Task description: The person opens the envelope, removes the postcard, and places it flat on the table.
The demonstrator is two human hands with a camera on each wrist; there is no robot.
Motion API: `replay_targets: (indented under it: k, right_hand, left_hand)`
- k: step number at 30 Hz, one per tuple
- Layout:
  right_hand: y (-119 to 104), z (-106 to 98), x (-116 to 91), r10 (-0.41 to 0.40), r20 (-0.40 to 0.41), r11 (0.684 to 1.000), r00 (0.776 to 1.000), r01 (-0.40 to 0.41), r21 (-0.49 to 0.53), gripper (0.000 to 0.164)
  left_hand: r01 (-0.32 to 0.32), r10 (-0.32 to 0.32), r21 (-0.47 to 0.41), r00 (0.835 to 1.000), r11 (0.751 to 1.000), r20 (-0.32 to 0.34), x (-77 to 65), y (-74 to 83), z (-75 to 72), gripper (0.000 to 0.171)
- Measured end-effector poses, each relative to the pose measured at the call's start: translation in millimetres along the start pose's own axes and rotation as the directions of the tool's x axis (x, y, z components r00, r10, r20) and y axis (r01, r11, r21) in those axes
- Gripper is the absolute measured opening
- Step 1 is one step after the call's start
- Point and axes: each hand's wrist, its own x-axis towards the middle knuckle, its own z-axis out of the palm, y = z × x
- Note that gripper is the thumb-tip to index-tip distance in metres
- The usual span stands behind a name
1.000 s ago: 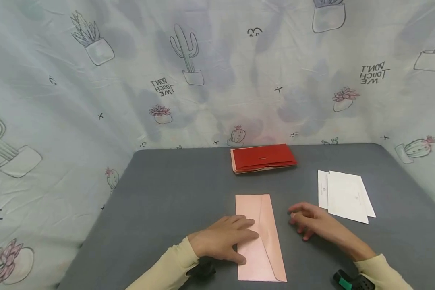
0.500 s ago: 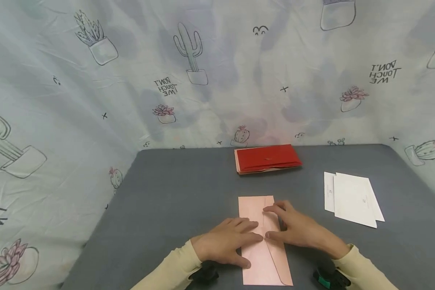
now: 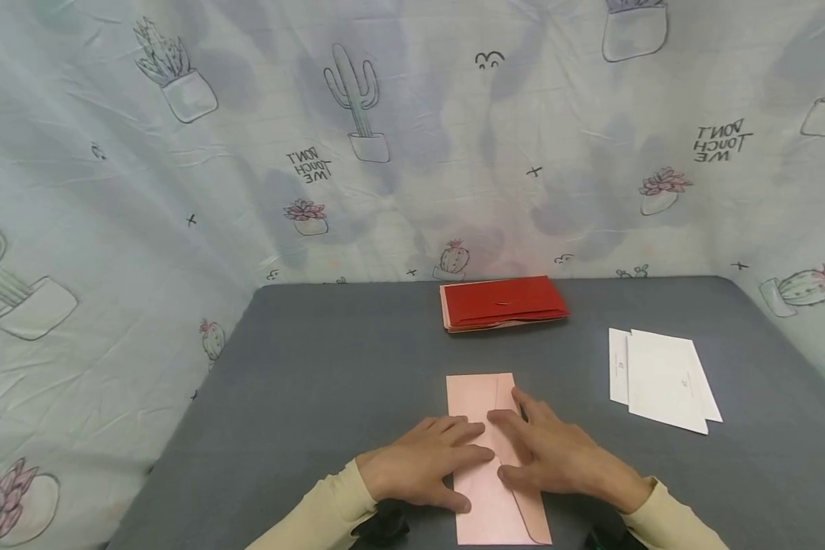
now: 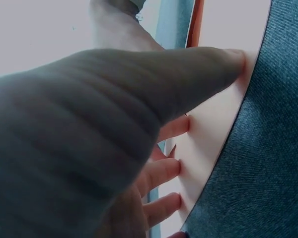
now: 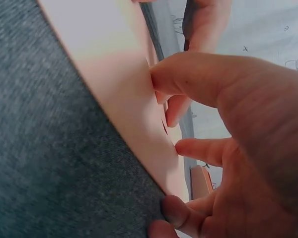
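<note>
A pale pink envelope [image 3: 484,523] lies lengthwise on the grey table, its pointed flap [image 3: 531,512] folded over along the right side. My left hand [image 3: 422,464] rests on its left half with fingers spread; in the left wrist view the thumb [image 4: 213,67] presses near one long edge. On the right side, my right hand [image 3: 560,452] has thumb and forefinger touching the flap. The right wrist view shows its thumb [image 5: 179,77] at the flap's edge and its outer fingers [image 5: 184,210] by the envelope's long edge.
At the back of the table lies a stack of red and pink envelopes [image 3: 505,302]. Several white cards [image 3: 663,382] overlap to the right, beyond the right hand. A cactus-print cloth [image 3: 412,137] hangs behind the grey table [image 3: 316,367].
My right hand has moved left from the bare table onto the envelope's flap side, then settled slightly nearer me. The left hand keeps its place on the envelope.
</note>
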Motion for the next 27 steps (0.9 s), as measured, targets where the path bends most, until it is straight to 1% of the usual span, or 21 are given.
replay_targets:
  k: [5, 8, 11, 14, 16, 20, 23, 25, 27]
  right_hand:
    - [-0.8, -6.2, -1.1, 0.002, 0.073, 0.998, 0.997, -0.007, 0.068, 0.070]
    - [1.3, -11.6, -1.3, -0.009, 0.110, 0.993, 0.994, -0.004, 0.121, 0.070]
    - [5.2, -16.1, -0.2, -0.054, 0.129, 0.982, 0.990, 0.030, 0.184, 0.069]
    - [8.5, -20.5, 1.0, -0.116, 0.142, 0.969, 0.983, 0.081, 0.234, 0.068]
    - [10.1, -23.7, 1.6, -0.135, 0.160, 0.963, 0.978, 0.091, 0.254, 0.068]
    - [11.8, -30.2, 1.3, -0.135, 0.181, 0.968, 0.974, 0.091, 0.233, 0.070]
    - [12.2, -34.4, -0.2, -0.134, 0.162, 0.980, 0.978, 0.105, 0.171, 0.067]
    - [12.0, -36.2, -1.1, -0.115, 0.122, 0.986, 0.986, 0.098, 0.134, 0.060]
    - [11.0, -37.0, -1.7, -0.069, 0.052, 0.995, 0.996, 0.065, 0.077, 0.050]
  left_hand:
    - [0.020, -0.019, -0.036, 0.999, 0.999, 0.034, -1.8, 2.0, -4.1, 0.068]
    - [0.019, -0.018, -0.038, 0.999, 0.999, 0.035, -1.8, 2.7, -4.9, 0.068]
    - [0.011, -0.010, -0.022, 1.000, 1.000, 0.027, -1.5, 2.9, -4.4, 0.067]
    - [0.009, -0.008, -0.015, 1.000, 1.000, 0.022, -1.5, 2.8, -3.8, 0.067]
    - [0.010, -0.010, -0.015, 1.000, 1.000, 0.019, -1.9, 2.7, -3.6, 0.067]
    - [0.010, -0.010, -0.016, 1.000, 1.000, 0.014, -2.1, 2.5, -3.9, 0.068]
    - [0.007, -0.007, -0.026, 1.000, 1.000, 0.017, -2.0, 2.5, -4.8, 0.068]
    - [0.006, -0.005, -0.036, 1.000, 0.999, 0.025, -2.0, 2.5, -5.5, 0.068]
    - [0.005, -0.003, -0.046, 0.999, 0.999, 0.033, -2.5, 2.7, -6.0, 0.068]
